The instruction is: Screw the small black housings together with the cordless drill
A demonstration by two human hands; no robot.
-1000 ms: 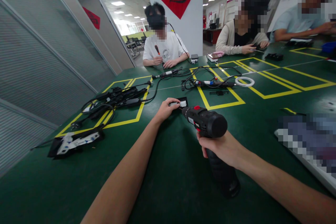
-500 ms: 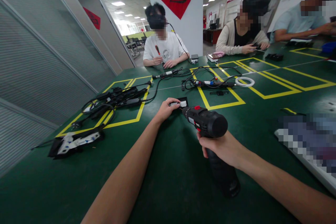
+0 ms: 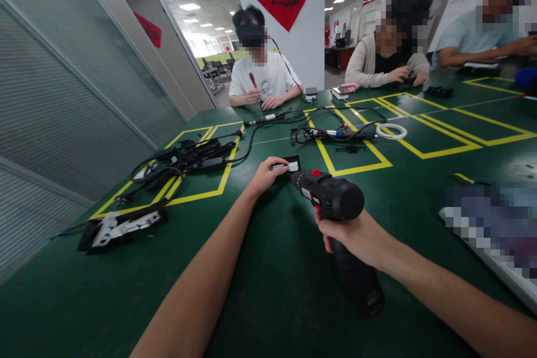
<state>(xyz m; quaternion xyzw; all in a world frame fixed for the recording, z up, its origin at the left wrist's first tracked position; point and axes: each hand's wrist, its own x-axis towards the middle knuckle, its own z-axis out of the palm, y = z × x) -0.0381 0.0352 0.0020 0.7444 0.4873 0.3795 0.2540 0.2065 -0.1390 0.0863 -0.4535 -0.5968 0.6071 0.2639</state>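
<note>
Nearest the camera: right hand (image 3: 356, 238), arm outstretched, fist wrapped round the grip of a black cordless drill (image 3: 333, 198). Beyond, on the green table (image 3: 272, 291): left hand (image 3: 265, 174), fingers pinching a small black part (image 3: 287, 165) at the drill's tip.

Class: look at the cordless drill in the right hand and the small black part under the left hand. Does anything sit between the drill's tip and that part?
Nothing visible does: the black-and-red cordless drill in the right hand points straight at the small black part pinned by the left hand.
</note>
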